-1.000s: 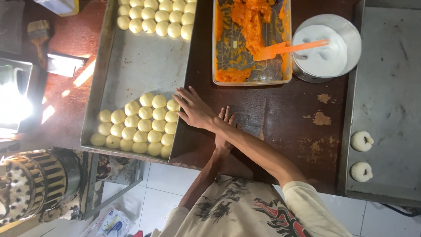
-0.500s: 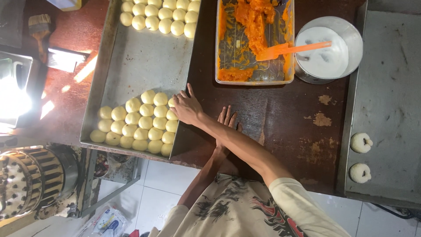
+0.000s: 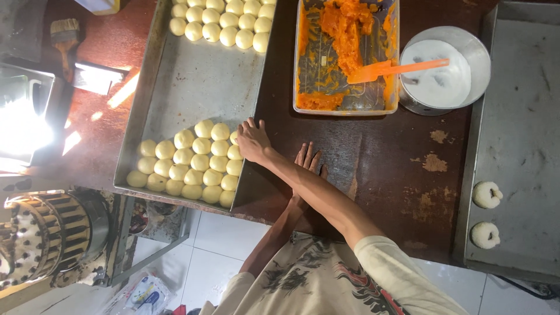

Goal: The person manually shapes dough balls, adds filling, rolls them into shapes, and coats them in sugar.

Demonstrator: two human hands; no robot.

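Observation:
My right hand point(image 3: 254, 141) reaches across to the left and lies on the right rim of a long metal tray point(image 3: 192, 87). Its fingers are drawn together over the nearest of several pale yellow dough balls point(image 3: 192, 163), which sit in rows at the tray's near end. Its palm faces down, so a grip on a ball cannot be made out. My left hand point(image 3: 307, 160) lies flat on the dark brown table point(image 3: 373, 157), fingers apart, partly under my right forearm. More dough balls point(image 3: 224, 23) fill the tray's far end.
A clear tub with orange filling point(image 3: 344, 35) and an orange spatula point(image 3: 396, 69) stands beyond my hands, beside a round metal bowl of white liquid point(image 3: 440, 81). At the right, a second metal tray point(image 3: 525, 116) holds two shaped dough pieces point(image 3: 486, 194). A brush point(image 3: 63, 35) lies far left.
My right hand's fingers were spread over the dough balls and have drawn together at the tray's rim. My left hand has stayed flat on the table.

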